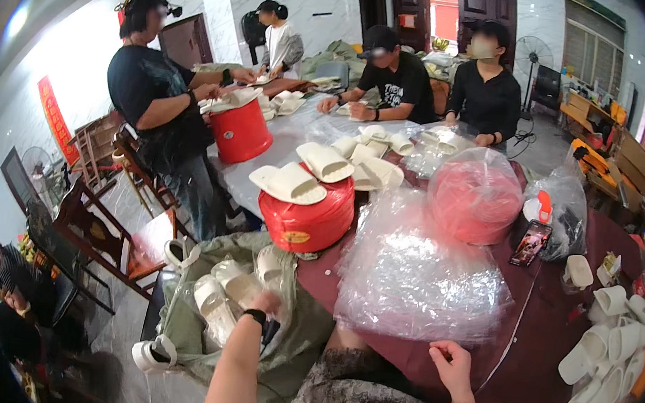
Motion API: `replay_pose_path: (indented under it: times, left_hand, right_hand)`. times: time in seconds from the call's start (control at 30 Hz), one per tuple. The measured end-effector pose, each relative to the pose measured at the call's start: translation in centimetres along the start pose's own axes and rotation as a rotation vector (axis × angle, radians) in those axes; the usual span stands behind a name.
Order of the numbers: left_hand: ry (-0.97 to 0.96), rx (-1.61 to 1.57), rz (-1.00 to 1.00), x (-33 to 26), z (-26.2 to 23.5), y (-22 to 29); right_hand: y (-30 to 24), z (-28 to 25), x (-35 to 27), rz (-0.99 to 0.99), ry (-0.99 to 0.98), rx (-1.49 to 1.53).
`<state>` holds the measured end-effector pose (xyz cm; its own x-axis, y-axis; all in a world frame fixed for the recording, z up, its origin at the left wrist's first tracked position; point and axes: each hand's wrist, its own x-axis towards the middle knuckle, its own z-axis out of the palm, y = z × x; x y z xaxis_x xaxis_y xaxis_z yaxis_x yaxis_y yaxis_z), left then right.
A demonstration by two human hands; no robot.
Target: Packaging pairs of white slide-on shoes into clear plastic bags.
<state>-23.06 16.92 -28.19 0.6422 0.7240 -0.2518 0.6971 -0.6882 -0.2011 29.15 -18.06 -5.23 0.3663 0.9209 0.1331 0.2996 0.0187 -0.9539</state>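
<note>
At the front, my left hand (268, 303) reaches down into an open green sack (300, 308), beside cream slippers (212, 303) in clear plastic. Motion blurs that hand and its fingers are partly hidden, so I cannot tell whether it holds anything. To the right, my right hand (452, 369) hovers by the table's near edge, fingers curled together with nothing visible in them. Just beyond it lies a thick stack of clear plastic bags (423, 289). A red round bundle (305, 219) sits left of the stack, with cream slippers (325, 163) resting on top.
A plastic-wrapped red bundle (473, 204) stands behind the bags. A phone (530, 243) leans to its right. Loose cream slippers (607, 353) are piled at the right edge. Several people work around the table; one person (162, 93) stands left by another red bundle (240, 131). Wooden chairs (113, 236) stand left.
</note>
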Motion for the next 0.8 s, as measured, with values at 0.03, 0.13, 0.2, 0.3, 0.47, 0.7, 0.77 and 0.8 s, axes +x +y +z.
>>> replay_pose_path:
  times: [0.03,0.13,0.2,0.3,0.47,0.7,0.77,0.8]
  left_hand:
    - [-0.069,-0.223,-0.191,3.0,1.3,2.1]
    - [0.014,-0.596,-0.763,6.3,3.1,5.9]
    - [0.189,-0.74,-1.152,6.0,2.2,5.8]
    - [-0.016,-0.297,-0.214,-1.6,-2.1,0.2]
    - [-0.181,-0.415,-0.533,-0.8,-25.1,3.4]
    - [0.663,-0.312,-0.701,4.4,-39.6,-0.4]
    - [0.789,-0.392,-0.646,7.1,-41.3,-1.5]
    - [0.796,-0.398,-0.645,8.4,-41.5,-1.9]
  right_hand:
    - [0.3,-0.1,-0.1,-0.012,0.037,-0.054]
    - [0.8,0.0,-0.2,0.016,0.06,-0.06]
    - [0.2,0.0,-0.5,0.014,0.069,-0.047]
    - [-0.3,0.0,-0.5,-0.015,0.019,-0.037]
    - [0.3,-0.6,-0.5,0.043,0.071,-0.137]
    - [1.2,-0.3,-0.4,0.014,0.076,-0.127]
    - [0.8,-0.4,-0.3,0.032,0.064,-0.143]
    - [0.6,-0.3,-0.2,0.052,0.05,-0.155]
